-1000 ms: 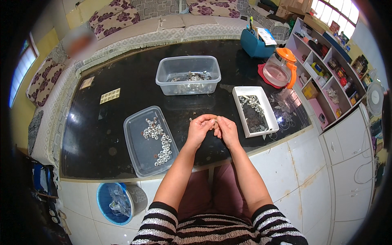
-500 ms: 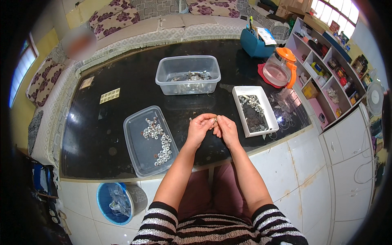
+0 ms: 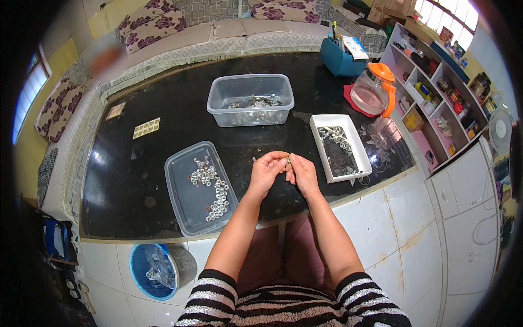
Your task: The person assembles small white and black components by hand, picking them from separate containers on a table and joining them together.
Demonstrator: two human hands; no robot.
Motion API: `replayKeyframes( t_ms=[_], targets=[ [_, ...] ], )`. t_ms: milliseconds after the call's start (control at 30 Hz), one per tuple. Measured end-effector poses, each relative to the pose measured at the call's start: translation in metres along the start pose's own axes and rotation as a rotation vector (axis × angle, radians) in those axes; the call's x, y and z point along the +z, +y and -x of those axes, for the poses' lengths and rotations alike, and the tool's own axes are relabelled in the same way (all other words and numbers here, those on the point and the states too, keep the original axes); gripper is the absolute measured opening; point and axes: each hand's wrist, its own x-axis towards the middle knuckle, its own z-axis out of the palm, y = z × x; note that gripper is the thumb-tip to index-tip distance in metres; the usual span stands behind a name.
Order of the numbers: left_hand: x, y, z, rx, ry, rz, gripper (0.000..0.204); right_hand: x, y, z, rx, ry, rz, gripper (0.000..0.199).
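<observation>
My left hand point(image 3: 266, 173) and my right hand point(image 3: 300, 173) meet above the near edge of the black table, fingertips pinched together. Between them is a tiny pale part point(image 3: 287, 161), too small to name and mostly covered by the fingers. To the left lies a shallow clear plastic lid point(image 3: 181, 204) carrying many small white and silvery rings point(image 3: 219, 199). Beyond my hands stands a clear plastic tub point(image 3: 250, 117) with small metallic pieces point(image 3: 256, 102) in its bottom. A white cardboard box point(image 3: 348, 177) on the right holds small metal-looking pieces point(image 3: 336, 139).
A glass pitcher point(image 3: 370, 95) with an orange lid and a teal caddy point(image 3: 340, 57) stand at the far right. A yellowish card point(image 3: 146, 128) lies at the left. Below the table's edge is a blue-rimmed bin point(image 3: 131, 272). Shelves point(image 3: 436, 109) flank the right; a blurred person point(image 3: 103, 60) is far left.
Hardly anything differs. Both hands keep their place, with only a slight shift of the fingertips around the tiny part.
</observation>
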Motion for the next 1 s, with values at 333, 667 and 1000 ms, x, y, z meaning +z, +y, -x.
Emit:
replayKeyframes(
  t_ms=[333, 667, 1000],
  targets=[
    [0.0011, 0.0000, -0.0003, 0.011, 0.017, -0.004, 0.015, -0.0032, 0.0040, -0.0016, -0.032, -0.032, 0.027, 0.032],
    [0.0018, 0.0011, 0.0002, 0.008, 0.008, 0.012, 0.015, -0.0007, 0.0033, -0.0014, -0.032, 0.016, 0.013, 0.035],
    [0.0039, 0.0034, 0.0026, -0.029, 0.014, -0.115, 0.015, -0.0024, 0.0007, 0.0002, -0.004, 0.052, 0.067, 0.036]
  ],
)
